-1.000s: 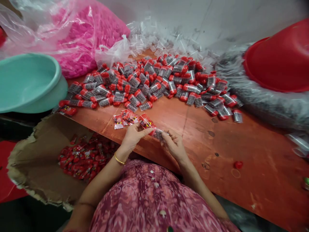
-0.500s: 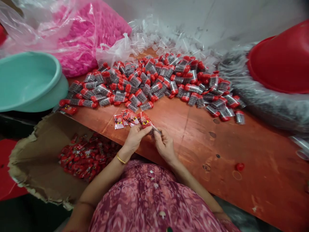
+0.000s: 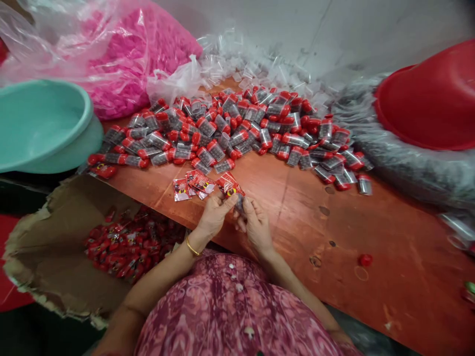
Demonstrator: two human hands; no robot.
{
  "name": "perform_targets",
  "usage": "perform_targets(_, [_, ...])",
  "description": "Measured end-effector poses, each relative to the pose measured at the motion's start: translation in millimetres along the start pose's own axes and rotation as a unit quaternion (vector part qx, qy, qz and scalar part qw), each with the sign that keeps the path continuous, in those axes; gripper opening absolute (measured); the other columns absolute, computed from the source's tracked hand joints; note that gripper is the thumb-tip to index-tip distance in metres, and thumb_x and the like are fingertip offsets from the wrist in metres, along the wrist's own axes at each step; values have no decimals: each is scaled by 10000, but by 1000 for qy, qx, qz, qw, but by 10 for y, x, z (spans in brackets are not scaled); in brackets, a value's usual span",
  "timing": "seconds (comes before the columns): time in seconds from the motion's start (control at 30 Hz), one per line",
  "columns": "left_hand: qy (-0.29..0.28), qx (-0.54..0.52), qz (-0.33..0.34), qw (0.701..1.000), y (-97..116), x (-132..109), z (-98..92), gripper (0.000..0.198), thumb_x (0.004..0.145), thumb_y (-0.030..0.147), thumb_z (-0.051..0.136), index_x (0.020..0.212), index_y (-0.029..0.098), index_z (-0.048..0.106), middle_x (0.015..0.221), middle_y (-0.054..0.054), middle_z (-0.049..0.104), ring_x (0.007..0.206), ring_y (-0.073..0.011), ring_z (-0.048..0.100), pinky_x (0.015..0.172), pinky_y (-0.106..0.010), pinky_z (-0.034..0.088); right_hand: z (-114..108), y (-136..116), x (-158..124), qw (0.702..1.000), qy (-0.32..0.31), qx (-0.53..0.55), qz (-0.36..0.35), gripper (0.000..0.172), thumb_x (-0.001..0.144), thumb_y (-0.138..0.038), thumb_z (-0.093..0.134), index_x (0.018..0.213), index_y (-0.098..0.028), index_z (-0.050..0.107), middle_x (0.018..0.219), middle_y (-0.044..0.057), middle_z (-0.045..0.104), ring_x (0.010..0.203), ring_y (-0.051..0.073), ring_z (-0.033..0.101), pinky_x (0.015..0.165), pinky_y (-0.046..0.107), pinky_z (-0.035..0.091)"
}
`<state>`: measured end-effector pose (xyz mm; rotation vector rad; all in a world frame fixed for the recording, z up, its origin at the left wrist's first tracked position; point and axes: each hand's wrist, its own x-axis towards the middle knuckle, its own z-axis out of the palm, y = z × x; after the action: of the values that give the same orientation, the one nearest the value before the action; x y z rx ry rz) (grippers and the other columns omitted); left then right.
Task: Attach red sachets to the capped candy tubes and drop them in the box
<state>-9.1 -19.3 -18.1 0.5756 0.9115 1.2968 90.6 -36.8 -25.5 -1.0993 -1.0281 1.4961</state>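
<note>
Near the table's front edge, my left hand (image 3: 213, 215) pinches a red printed packet (image 3: 229, 183), which sticks up past its fingers. My right hand (image 3: 257, 222) meets it from the right, with its thumb and fingers closed on a small clear tube with dark contents (image 3: 239, 202). The tube touches the packet's lower end, and fingers partly cover both. Several more red printed packets (image 3: 200, 181) lie overlapping just left of my hands. Beyond them is a wide heap of clear tubes (image 3: 215, 148) with dark contents and red caps.
A cardboard box (image 3: 52, 257) at lower left holds many red pieces. A turquoise basin (image 3: 79, 131) and a bag of pink pieces (image 3: 137, 59) stand at left. At right, a red tub (image 3: 426, 99) rests on plastic bags (image 3: 411, 153). One red cap (image 3: 365, 259) lies on the table (image 3: 297, 217).
My hands have shifted slightly right, and the packet has tilted a little. My right hand has turned, showing more of the tube. The whole view has moved slightly.
</note>
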Motion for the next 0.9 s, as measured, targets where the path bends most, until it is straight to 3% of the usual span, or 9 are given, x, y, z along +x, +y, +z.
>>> perform_targets(0.17, [22, -18, -7, 1000, 61, -14, 24, 353, 554, 405, 786, 709, 133, 622, 610, 28, 613, 513, -58, 503, 507, -183, 397, -12, 41, 35, 994, 30, -66, -86, 265, 840, -459, 521, 880, -200, 560, 657, -39, 562, 507, 68, 482, 472, 193, 403])
perform_targets(0.3, [49, -37, -49, 997, 207, 34, 54, 358, 535, 417, 785, 666, 138, 604, 573, 19, 621, 493, -79, 529, 489, -194, 406, -98, 25, 50, 996, -31, -50, -67, 274, 831, -446, 537, 989, -222, 528, 630, -63, 565, 390, 49, 415, 388, 186, 361])
perform_targets(0.47, [37, -28, -61, 997, 253, 0, 64, 407, 482, 406, 818, 709, 132, 620, 634, -3, 671, 564, -113, 606, 594, -231, 492, -186, -35, 84, 994, 1, -37, -106, 262, 763, -404, 632, 929, -227, 535, 643, -55, 590, 399, 50, 422, 374, 175, 346])
perform_targets(0.6, [42, -10, -74, 996, 167, -97, 85, 430, 479, 427, 815, 731, 128, 636, 679, -28, 696, 616, -139, 644, 635, -256, 522, -204, 3, 142, 987, 25, -71, -143, 217, 747, -340, 646, 917, -227, 571, 656, -48, 569, 492, 70, 473, 464, 191, 401])
perform_targets(0.73, [45, 29, -97, 994, 135, -127, 165, 441, 453, 412, 825, 740, 134, 638, 713, -40, 712, 651, -165, 659, 657, -294, 541, -189, 64, 152, 965, 54, -167, -193, 192, 775, -307, 611, 947, -223, 601, 575, -64, 471, 505, 84, 444, 495, 204, 399])
perform_targets(0.8, [57, 52, -97, 992, 173, -112, 138, 434, 454, 414, 823, 728, 138, 631, 706, -46, 714, 651, -180, 661, 666, -315, 543, -213, 53, 160, 950, 17, -229, -209, 210, 800, -327, 589, 979, -217, 607, 622, -42, 522, 536, 95, 477, 521, 218, 419])
perform_targets(0.9, [103, 111, -87, 985, 313, -156, -198, 464, 463, 433, 814, 759, 120, 641, 723, -68, 716, 686, -215, 671, 715, -357, 543, -426, -95, 294, 894, -46, -371, -248, 271, 822, -383, 569, 1024, -206, 610, 789, 20, 631, 650, 128, 560, 630, 256, 469])
